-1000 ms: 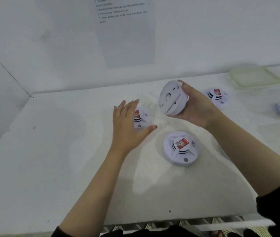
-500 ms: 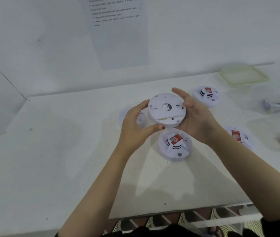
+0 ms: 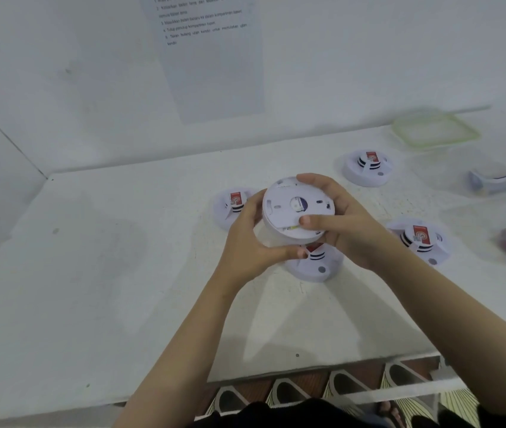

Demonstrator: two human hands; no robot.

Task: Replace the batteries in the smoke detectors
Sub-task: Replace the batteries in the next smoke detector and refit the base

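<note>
Desk [image 3: 106, 304]: four other detectors [image 3: 367, 168] lie face up on it, ringed around my hands, and one is partly hidden directly below them. Held detector [image 3: 294, 208]: in the air above the desk, back plate [image 3: 279, 208] turned up toward me and slightly tilted.

Step in hand, as I judge it: open the back to reach the battery. Method: brace the body with one hand and turn or pry the plate with the other, with even pressure round the rim. Stay low over the desk so a dropped part does not go far. A yellowish gap shows at the plate's near edge, which is probably the place to start. Risk: forcing a clip.

Left hand [image 3: 245, 251]: fingers [image 3: 256, 200] curled round the left rim, thumb under the near edge, gripping. Right hand [image 3: 350, 227]: fingers wrapped over the far and right rim, thumb [image 3: 310, 220] pressed flat on the plate beside the gap. Neither hand is spread; both clamp the detector.
</note>
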